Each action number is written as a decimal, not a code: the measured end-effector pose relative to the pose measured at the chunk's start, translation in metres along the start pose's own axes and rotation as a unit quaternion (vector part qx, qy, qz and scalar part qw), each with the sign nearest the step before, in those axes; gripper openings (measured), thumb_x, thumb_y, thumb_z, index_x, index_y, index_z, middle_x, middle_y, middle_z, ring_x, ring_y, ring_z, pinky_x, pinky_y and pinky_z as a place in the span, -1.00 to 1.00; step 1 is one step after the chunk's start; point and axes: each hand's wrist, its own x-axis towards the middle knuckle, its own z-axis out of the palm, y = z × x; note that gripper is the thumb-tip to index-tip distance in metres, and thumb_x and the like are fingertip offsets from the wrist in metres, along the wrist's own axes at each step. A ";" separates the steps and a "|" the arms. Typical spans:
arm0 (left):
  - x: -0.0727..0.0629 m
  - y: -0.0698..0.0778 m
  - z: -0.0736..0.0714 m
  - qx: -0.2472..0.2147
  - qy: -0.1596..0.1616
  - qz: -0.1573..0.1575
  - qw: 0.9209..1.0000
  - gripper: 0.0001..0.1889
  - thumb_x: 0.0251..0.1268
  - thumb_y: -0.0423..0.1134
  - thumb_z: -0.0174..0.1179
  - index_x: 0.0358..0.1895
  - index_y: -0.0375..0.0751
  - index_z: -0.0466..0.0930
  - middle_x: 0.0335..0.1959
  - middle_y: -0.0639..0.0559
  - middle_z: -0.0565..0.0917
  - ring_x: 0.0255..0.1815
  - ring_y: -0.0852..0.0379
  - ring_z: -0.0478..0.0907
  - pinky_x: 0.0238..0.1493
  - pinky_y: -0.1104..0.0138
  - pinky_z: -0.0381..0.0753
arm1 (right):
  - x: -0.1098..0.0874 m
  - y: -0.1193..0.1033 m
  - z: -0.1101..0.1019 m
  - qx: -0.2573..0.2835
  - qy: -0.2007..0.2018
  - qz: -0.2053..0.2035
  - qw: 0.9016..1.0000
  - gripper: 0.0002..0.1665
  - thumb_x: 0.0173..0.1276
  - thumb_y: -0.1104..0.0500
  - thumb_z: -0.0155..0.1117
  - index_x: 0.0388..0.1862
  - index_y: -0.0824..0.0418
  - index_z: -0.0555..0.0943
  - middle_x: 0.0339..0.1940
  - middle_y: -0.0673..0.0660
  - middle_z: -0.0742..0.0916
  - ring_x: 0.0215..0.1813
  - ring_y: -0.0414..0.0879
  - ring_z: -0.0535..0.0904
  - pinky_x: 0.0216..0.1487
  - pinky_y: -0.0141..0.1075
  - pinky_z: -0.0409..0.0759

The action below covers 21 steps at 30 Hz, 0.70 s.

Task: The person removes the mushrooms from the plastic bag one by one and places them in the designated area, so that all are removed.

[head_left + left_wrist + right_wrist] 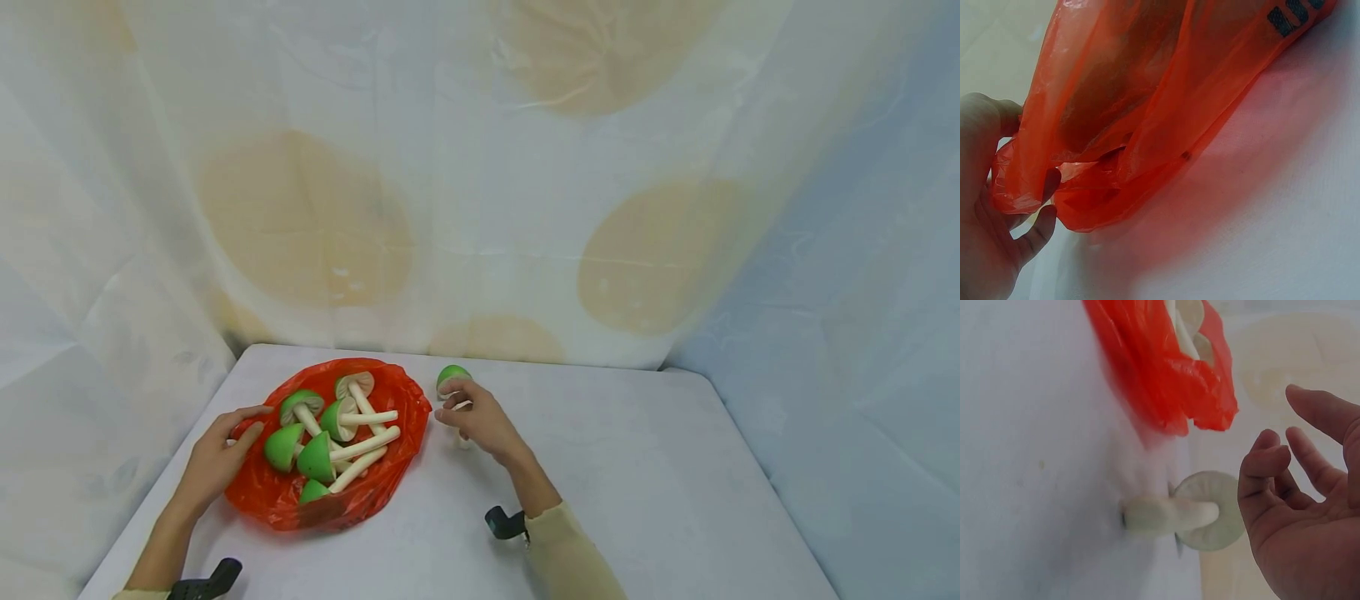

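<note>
Bag (407, 400) holds six visible mushrooms (316, 457); one mushroom (1192, 513) stands outside.

Mushroom (453, 373) partly hidden behind right hand (480, 421), dark lettering (1281, 24) cut off.

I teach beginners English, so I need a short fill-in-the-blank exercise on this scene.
1. The left hand holds the rim of the ____ plastic bag.
2. The mushrooms inside have domed cap tops coloured ____.
3. The right hand is near a single ____ outside the bag.

Missing words: red; green; mushroom.
</note>
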 end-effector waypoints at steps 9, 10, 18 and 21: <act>-0.001 0.000 0.000 -0.005 -0.002 0.000 1.000 -0.56 0.61 -0.01 -0.06 0.33 -0.16 0.50 0.33 -0.33 0.40 0.23 -0.28 0.34 0.00 -0.13 0.54 | -0.002 -0.017 0.014 -0.017 -0.064 -0.029 0.997 -0.51 0.35 0.06 0.38 0.22 0.14 0.55 -0.07 0.04 0.66 -0.15 0.08 0.61 -0.31 -0.14 0.67; 0.000 0.000 0.000 -0.006 -0.002 0.000 1.000 -0.56 0.61 0.00 -0.06 0.33 -0.16 0.50 0.33 -0.33 0.40 0.23 -0.29 0.34 0.02 -0.16 0.54 | -0.003 -0.018 0.015 -0.018 -0.072 -0.033 0.997 -0.52 0.35 0.06 0.38 0.21 0.14 0.56 -0.07 0.03 0.67 -0.16 0.06 0.61 -0.31 -0.18 0.66; 0.000 -0.001 0.001 -0.008 -0.004 -0.005 1.000 -0.55 0.62 0.01 -0.07 0.33 -0.14 0.50 0.33 -0.33 0.39 0.24 -0.30 0.33 0.04 -0.22 0.53 | 0.001 -0.021 0.029 -0.029 -0.116 -0.059 0.991 -0.60 0.37 0.10 0.37 0.16 0.12 0.60 -0.01 0.08 0.66 -0.24 -0.05 0.56 -0.36 -0.32 0.61; 0.000 -0.001 0.001 -0.005 -0.003 -0.002 1.000 -0.56 0.62 0.01 -0.07 0.33 -0.15 0.50 0.33 -0.32 0.40 0.22 -0.26 0.34 0.01 -0.13 0.54 | 0.002 -0.019 0.035 -0.042 -0.127 -0.060 0.989 -0.61 0.38 0.11 0.37 0.16 0.12 0.61 0.01 0.11 0.67 -0.21 -0.02 0.56 -0.35 -0.30 0.63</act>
